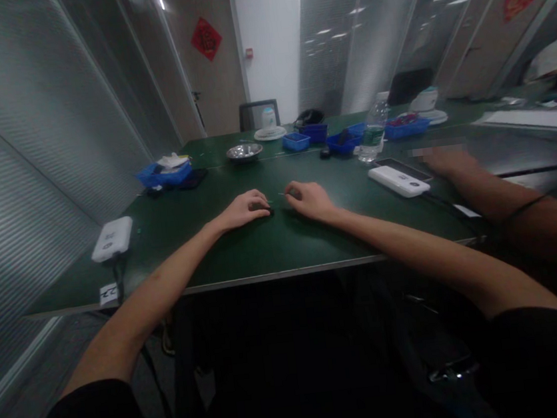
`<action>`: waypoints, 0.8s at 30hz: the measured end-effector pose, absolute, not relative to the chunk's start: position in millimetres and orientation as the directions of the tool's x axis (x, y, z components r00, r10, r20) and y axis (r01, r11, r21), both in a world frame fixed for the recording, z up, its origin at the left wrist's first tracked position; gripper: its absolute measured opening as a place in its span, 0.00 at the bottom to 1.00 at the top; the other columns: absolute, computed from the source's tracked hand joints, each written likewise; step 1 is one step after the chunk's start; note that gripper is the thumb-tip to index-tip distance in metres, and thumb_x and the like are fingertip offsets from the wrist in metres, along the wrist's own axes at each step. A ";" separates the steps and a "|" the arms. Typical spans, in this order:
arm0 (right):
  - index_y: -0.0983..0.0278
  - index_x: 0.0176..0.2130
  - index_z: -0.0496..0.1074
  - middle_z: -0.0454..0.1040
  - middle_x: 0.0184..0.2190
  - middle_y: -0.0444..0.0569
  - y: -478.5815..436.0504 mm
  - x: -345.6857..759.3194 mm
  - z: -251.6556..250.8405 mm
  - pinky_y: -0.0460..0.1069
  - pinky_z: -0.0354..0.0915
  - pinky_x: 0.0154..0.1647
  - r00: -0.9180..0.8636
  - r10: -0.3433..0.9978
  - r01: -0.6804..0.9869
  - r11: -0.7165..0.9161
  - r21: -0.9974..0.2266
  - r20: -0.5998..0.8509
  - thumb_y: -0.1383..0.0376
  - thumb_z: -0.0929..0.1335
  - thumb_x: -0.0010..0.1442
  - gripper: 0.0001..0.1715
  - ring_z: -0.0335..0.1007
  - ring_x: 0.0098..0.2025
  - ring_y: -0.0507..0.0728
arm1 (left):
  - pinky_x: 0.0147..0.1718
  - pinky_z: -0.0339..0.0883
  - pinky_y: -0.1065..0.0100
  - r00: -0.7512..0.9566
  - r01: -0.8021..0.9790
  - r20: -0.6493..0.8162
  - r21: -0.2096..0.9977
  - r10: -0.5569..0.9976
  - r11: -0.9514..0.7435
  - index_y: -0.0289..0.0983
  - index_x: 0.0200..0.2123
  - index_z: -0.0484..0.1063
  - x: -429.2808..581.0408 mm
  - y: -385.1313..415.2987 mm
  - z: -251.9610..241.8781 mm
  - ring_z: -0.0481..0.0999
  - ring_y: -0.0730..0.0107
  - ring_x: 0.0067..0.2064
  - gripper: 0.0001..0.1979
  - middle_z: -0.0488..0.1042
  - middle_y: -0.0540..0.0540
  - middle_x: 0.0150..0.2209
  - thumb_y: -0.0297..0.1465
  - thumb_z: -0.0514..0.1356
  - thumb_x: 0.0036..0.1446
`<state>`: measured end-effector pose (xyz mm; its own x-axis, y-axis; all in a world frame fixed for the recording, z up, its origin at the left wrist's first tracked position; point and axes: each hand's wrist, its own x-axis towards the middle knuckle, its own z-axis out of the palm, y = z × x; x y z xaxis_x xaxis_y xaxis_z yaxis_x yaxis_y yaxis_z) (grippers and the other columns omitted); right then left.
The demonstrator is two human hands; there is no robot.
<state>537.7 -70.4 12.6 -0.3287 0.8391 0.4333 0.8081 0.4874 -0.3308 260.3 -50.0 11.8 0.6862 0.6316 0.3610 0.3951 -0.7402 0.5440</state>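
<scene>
My left hand (pixel 244 211) rests low over the green table, its fingers curled and thumb closed toward them. At its fingertips is a small dark object (pixel 271 210), too small to name, with a thin pale sliver just above it. Across a narrow gap, my right hand (pixel 310 200) is bent in a pinch. A thin, light, needle-like piece (pixel 281 194) sticks out from its fingertips toward the left. Both hands are apart from each other, near the middle of the table (pixel 244 256).
A metal bowl (pixel 244 152) and blue trays (pixel 295 141) stand farther back. Left are a white power bank (pixel 112 238) and a blue box (pixel 164 174). To the right are a water bottle (pixel 373 132), another white power bank (pixel 399 180) and another person's arm (pixel 497 187).
</scene>
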 end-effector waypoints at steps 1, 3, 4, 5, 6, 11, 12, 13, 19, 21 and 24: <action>0.58 0.50 0.78 0.82 0.38 0.49 -69.3 538.1 12.3 0.49 0.62 0.37 -0.312 0.850 0.818 0.468 -0.335 0.426 0.56 0.67 0.69 0.16 0.75 0.36 0.59 | 0.55 0.68 0.55 0.688 0.401 0.380 0.511 0.618 -0.760 0.38 0.43 0.84 261.8 -49.7 11.2 0.75 0.53 0.56 0.14 0.76 0.38 0.55 0.42 0.67 0.64; 0.58 0.50 0.79 0.82 0.36 0.49 -67.7 538.6 12.0 0.49 0.62 0.36 -0.293 0.861 0.827 0.446 -0.342 0.415 0.55 0.67 0.69 0.16 0.75 0.36 0.59 | 0.62 0.63 0.52 0.690 0.417 0.396 0.467 0.606 -0.780 0.38 0.45 0.83 264.9 -47.6 9.1 0.71 0.52 0.62 0.13 0.74 0.38 0.61 0.41 0.65 0.66; 0.58 0.50 0.79 0.82 0.36 0.50 -67.4 538.7 12.0 0.49 0.62 0.36 -0.293 0.863 0.827 0.445 -0.344 0.412 0.55 0.67 0.69 0.16 0.75 0.36 0.59 | 0.63 0.62 0.51 0.691 0.425 0.391 0.460 0.608 -0.779 0.38 0.46 0.82 266.0 -45.8 7.8 0.71 0.52 0.63 0.13 0.74 0.38 0.62 0.40 0.64 0.67; 0.58 0.50 0.79 0.82 0.36 0.50 -67.4 538.7 12.2 0.49 0.62 0.37 -0.297 0.863 0.825 0.448 -0.345 0.409 0.55 0.67 0.69 0.16 0.75 0.36 0.59 | 0.63 0.62 0.52 0.691 0.434 0.382 0.460 0.613 -0.775 0.38 0.49 0.82 266.7 -43.7 6.5 0.72 0.53 0.62 0.14 0.75 0.38 0.61 0.40 0.63 0.69; 0.58 0.50 0.79 0.82 0.37 0.50 -67.6 538.7 12.5 0.49 0.62 0.36 -0.303 0.862 0.822 0.452 -0.346 0.407 0.55 0.67 0.69 0.16 0.75 0.36 0.59 | 0.62 0.63 0.52 0.692 0.443 0.371 0.460 0.620 -0.770 0.38 0.51 0.81 266.6 -41.3 5.4 0.74 0.54 0.61 0.15 0.76 0.38 0.60 0.39 0.62 0.70; 0.59 0.50 0.78 0.82 0.38 0.51 -70.2 538.5 14.9 0.49 0.62 0.35 -0.310 0.866 0.818 0.453 -0.354 0.392 0.55 0.67 0.70 0.16 0.75 0.36 0.59 | 0.56 0.68 0.56 0.677 0.503 0.355 0.417 0.645 -0.757 0.39 0.53 0.81 254.6 -31.1 5.7 0.79 0.56 0.53 0.15 0.81 0.40 0.52 0.39 0.62 0.69; 0.59 0.50 0.78 0.82 0.38 0.51 -70.6 538.6 15.3 0.49 0.62 0.35 -0.311 0.867 0.820 0.452 -0.352 0.390 0.55 0.67 0.70 0.16 0.75 0.36 0.59 | 0.55 0.69 0.57 0.669 0.510 0.357 0.418 0.652 -0.752 0.39 0.53 0.82 250.7 -30.0 6.5 0.79 0.56 0.52 0.15 0.81 0.40 0.52 0.39 0.63 0.69; 0.59 0.50 0.78 0.82 0.38 0.51 -70.9 538.8 15.6 0.49 0.62 0.35 -0.313 0.867 0.820 0.452 -0.350 0.387 0.55 0.67 0.70 0.16 0.75 0.36 0.59 | 0.53 0.69 0.57 0.658 0.514 0.360 0.427 0.661 -0.744 0.39 0.52 0.82 246.7 -29.3 7.3 0.79 0.56 0.52 0.15 0.81 0.41 0.52 0.39 0.63 0.68; 0.59 0.51 0.78 0.82 0.40 0.51 -71.9 539.0 16.8 0.49 0.62 0.36 -0.321 0.871 0.820 0.452 -0.351 0.371 0.55 0.66 0.70 0.17 0.75 0.35 0.58 | 0.47 0.71 0.58 0.606 0.499 0.381 0.502 0.699 -0.706 0.39 0.46 0.84 235.3 -31.2 11.0 0.77 0.56 0.48 0.15 0.81 0.39 0.48 0.42 0.67 0.64; 0.59 0.51 0.78 0.82 0.40 0.50 -71.7 538.4 16.8 0.49 0.62 0.36 -0.318 0.873 0.831 0.445 -0.335 0.371 0.55 0.66 0.70 0.17 0.75 0.36 0.58 | 0.47 0.71 0.58 0.596 0.497 0.388 0.509 0.703 -0.703 0.38 0.43 0.84 239.3 -33.0 11.2 0.77 0.55 0.51 0.15 0.80 0.39 0.50 0.43 0.67 0.63; 0.58 0.51 0.79 0.83 0.40 0.50 -71.6 537.6 16.1 0.48 0.62 0.37 -0.303 0.875 0.853 0.426 -0.302 0.378 0.55 0.66 0.69 0.17 0.75 0.37 0.59 | 0.50 0.72 0.58 0.598 0.493 0.394 0.505 0.698 -0.708 0.38 0.44 0.83 252.0 -35.5 8.9 0.75 0.55 0.57 0.14 0.78 0.40 0.57 0.41 0.65 0.65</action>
